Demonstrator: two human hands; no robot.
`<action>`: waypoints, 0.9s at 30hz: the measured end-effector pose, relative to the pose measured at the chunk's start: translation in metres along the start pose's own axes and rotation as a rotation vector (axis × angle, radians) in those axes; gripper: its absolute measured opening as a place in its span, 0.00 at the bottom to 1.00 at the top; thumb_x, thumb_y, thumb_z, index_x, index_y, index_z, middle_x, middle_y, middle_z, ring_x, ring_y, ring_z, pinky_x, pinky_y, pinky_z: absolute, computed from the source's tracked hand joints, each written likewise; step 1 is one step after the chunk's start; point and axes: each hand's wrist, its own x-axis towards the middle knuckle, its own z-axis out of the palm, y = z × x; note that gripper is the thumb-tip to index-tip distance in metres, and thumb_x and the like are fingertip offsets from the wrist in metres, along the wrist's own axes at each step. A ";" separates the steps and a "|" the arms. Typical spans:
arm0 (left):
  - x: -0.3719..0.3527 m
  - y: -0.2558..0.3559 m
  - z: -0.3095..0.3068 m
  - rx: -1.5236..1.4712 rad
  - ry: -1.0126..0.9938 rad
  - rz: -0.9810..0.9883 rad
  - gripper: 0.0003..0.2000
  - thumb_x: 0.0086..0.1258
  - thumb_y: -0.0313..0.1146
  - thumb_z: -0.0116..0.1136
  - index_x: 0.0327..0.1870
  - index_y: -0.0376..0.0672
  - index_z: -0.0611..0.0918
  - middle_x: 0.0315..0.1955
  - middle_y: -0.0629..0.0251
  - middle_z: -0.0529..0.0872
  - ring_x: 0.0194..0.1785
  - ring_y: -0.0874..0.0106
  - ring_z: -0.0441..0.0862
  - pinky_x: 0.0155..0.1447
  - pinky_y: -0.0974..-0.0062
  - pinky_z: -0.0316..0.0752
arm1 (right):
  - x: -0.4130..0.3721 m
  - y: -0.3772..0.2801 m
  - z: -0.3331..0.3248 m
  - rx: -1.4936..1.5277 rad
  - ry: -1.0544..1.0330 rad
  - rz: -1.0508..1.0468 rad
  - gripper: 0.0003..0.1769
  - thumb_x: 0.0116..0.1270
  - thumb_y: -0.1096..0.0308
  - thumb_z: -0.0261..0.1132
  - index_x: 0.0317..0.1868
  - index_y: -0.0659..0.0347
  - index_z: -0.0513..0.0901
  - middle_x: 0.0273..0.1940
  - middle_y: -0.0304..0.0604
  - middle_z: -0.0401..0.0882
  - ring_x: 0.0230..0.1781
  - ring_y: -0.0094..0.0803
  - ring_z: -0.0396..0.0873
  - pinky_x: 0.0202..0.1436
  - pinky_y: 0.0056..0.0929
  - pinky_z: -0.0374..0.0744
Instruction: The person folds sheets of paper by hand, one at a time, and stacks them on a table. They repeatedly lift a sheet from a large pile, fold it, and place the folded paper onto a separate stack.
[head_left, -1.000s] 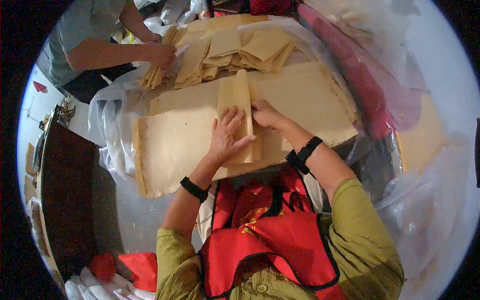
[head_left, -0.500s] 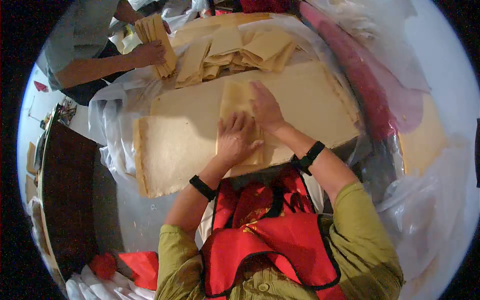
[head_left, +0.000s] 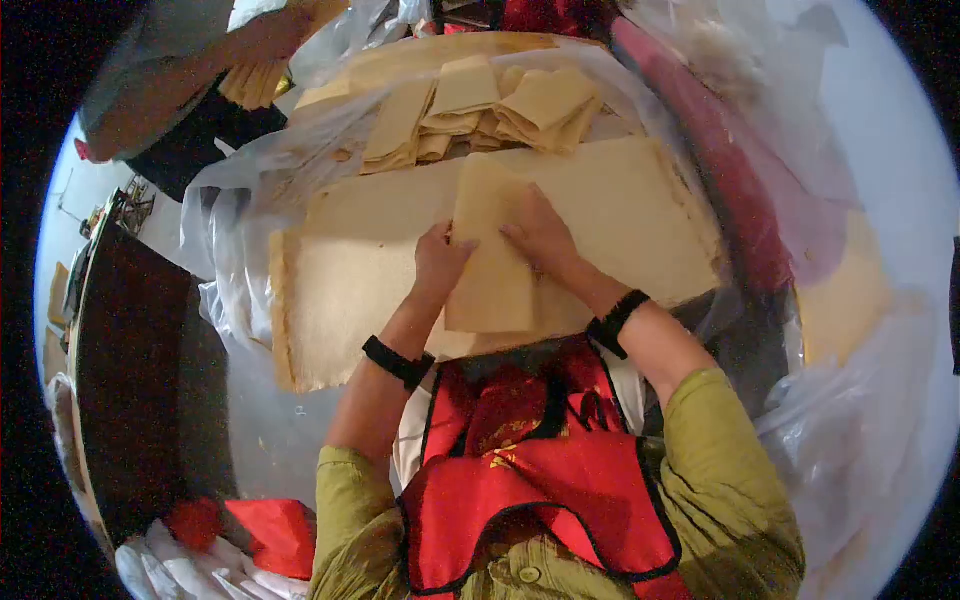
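Note:
A thin, yellowish folded sheet (head_left: 492,275), resembling tofu skin, stands out over a broad stack of the same sheets (head_left: 350,270). My left hand (head_left: 442,262) grips its left edge, thumb on top and the other fingers bent at the side, partly hidden. On the opposite edge, my right hand (head_left: 545,238) holds the sheet, its thumb toward the middle. The folded piece is long and narrow, its near end close to the stack's front edge. Beyond the stack lies a pile of similar folded sheets (head_left: 465,85).
At the upper left, another person's arm (head_left: 190,80) reaches across beside a folded bundle (head_left: 252,85). Clear plastic (head_left: 240,205) drapes around the stack. A dark panel (head_left: 130,370) stands to the left, and red plastic-covered material (head_left: 700,130) runs along the right.
My hands have gone from lying flat on the folded sheet to gripping its two sides. The other person's bundle has moved left, and that arm now reaches higher.

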 end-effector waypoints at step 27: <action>-0.024 0.006 -0.108 -0.668 0.005 -0.265 0.20 0.66 0.44 0.49 0.51 0.37 0.72 0.41 0.57 0.80 0.44 0.66 0.79 0.48 0.70 0.75 | 0.113 -0.041 -0.029 1.079 -0.282 0.302 0.11 0.63 0.63 0.55 0.42 0.61 0.71 0.30 0.40 0.75 0.26 0.25 0.75 0.25 0.24 0.76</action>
